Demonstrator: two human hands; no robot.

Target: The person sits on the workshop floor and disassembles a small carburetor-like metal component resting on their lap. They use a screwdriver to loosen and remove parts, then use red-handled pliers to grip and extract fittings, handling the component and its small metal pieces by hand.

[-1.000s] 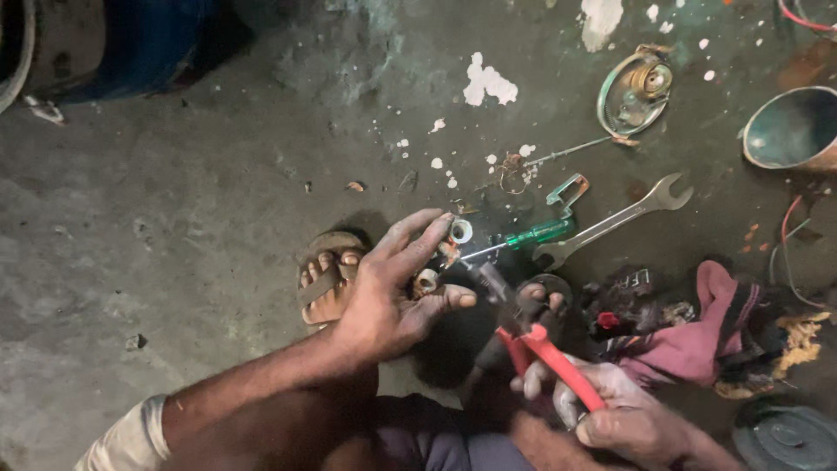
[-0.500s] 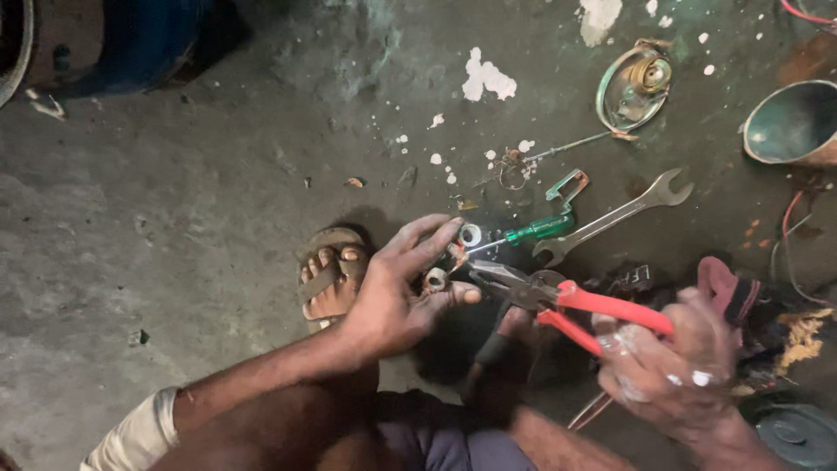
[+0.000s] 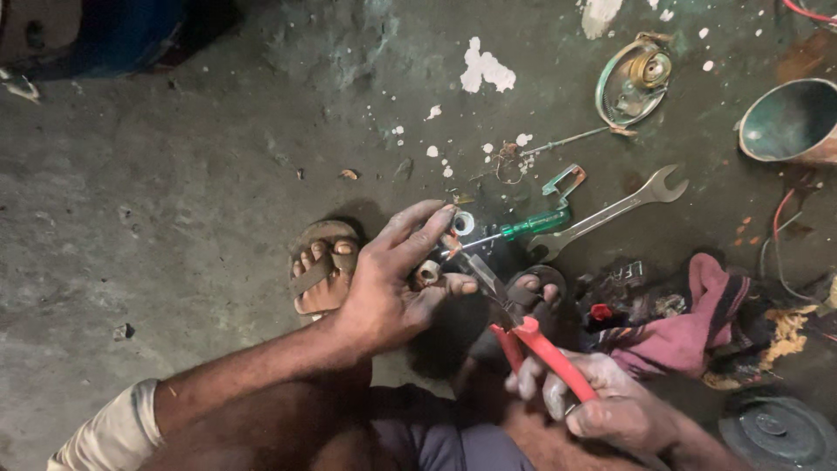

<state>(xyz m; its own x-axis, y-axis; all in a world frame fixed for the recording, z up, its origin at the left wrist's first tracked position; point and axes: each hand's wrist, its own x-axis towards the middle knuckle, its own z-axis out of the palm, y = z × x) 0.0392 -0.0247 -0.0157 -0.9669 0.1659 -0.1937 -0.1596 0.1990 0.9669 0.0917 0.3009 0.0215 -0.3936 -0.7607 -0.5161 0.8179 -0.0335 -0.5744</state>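
- The left hand [image 3: 384, 292] pinches a small pale ring-shaped part [image 3: 427, 273] between thumb and fingers, with the forefinger stretched out over it.
- The right hand [image 3: 610, 406] is closed round the red handles of a pair of long-nose pliers [image 3: 514, 318]; their tip reaches up to that ring part, just beside the left thumb.
- By my reckoning the work is midway: the tip is at the part, but I cannot tell whether it has gripped anything, and nothing looks finished or set aside.
- Just above the ring part lies a second small white ring [image 3: 464, 223] on the floor [image 3: 192, 192], and a green-handled screwdriver [image 3: 523, 227] runs off to the right of it.
- Further right of the ring part lies an open-ended spanner [image 3: 610, 212]; up beyond that, a round metal fitting [image 3: 634, 78] and a metal bowl [image 3: 785, 122] near the frame edge.
- A pink rag [image 3: 689, 323] and dark clutter crowd the ground to the right of the ring part, close to the plier hand.
- A sandalled foot [image 3: 323, 270] sits just left of the ring part, touching the left hand's edge.
- Open room is all to the left and upper left of the ring part, where the bare concrete runs wide.
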